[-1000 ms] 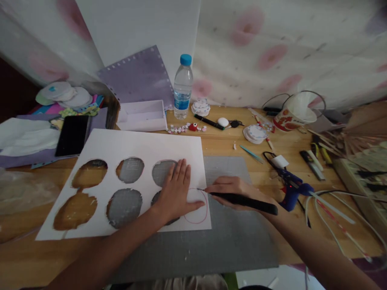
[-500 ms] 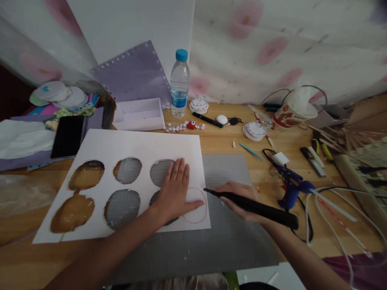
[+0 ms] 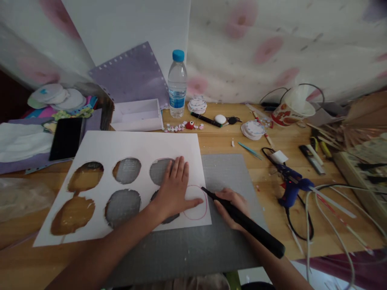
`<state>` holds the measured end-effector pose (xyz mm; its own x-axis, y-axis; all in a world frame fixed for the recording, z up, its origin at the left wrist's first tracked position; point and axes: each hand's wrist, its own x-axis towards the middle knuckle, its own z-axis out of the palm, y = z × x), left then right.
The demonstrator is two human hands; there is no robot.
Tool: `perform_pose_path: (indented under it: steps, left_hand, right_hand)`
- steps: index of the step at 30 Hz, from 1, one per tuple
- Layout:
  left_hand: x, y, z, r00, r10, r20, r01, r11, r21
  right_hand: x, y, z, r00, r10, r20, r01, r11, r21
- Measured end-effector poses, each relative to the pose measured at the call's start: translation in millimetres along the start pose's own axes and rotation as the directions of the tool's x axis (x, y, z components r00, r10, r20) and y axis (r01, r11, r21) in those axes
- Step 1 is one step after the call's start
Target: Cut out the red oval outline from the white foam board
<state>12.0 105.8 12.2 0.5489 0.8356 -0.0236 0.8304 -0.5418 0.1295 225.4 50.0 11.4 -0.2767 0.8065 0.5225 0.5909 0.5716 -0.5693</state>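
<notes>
My left hand (image 3: 173, 191) lies flat with fingers spread on a white sheet (image 3: 145, 143), partly covering its cut-out holes. Its thumb reaches over a circle (image 3: 196, 213) outlined in red near the sheet's right edge. In my right hand (image 3: 231, 205) is a black pen-shaped tool (image 3: 256, 229), thick at the back and narrowing to a tip. That tip is at the circle's upper right outline; whether it pierces the sheet I cannot tell. Several rough round holes run in two rows across the sheet. Under its right part is a grey cutting mat (image 3: 226, 169).
Behind the sheet stand a white open box (image 3: 137, 114) and a water bottle (image 3: 177, 86). To the right are teal tweezers (image 3: 249, 150), a blue glue gun (image 3: 292, 189) and looped cables (image 3: 308, 233). A black phone (image 3: 67, 139) lies at the left.
My right hand has turned, swinging the tool's thick end toward me and leftward. Its tip has shifted slightly left along the red outline. My left hand stays flat on the sheet.
</notes>
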Motion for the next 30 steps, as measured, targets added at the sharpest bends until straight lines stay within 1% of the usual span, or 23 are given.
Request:
perform_pose_path:
  steps: [2,5,14,19,30]
  left_hand:
    - [1,-1,1.0,1.000,-0.005,-0.007,0.005,1.000,0.005]
    - [2,-1,1.7,1.000,-0.004,0.002,0.004,1.000,0.005]
    - [2,0,-2.3,0.999,-0.005,0.034,0.006,1.000,-0.012]
    - [2,-1,-0.9,1.000,0.000,0.023,0.001,1.000,-0.022]
    - [3,-2,0.0,1.000,0.005,0.012,-0.005,1.000,-0.029]
  right_hand:
    - [0,4,3,1.000,-0.025,-0.016,0.025,1.000,0.013]
    - [1,7,4,0.999,-0.053,0.003,0.053,0.998,0.026]
    - [6,12,-2,0.988,-0.136,0.077,0.131,0.989,0.065]
    - [3,16,-1,0.986,-0.137,0.096,0.129,0.989,0.078]
    - [7,12,-2,0.985,-0.163,0.050,0.162,0.986,0.034]
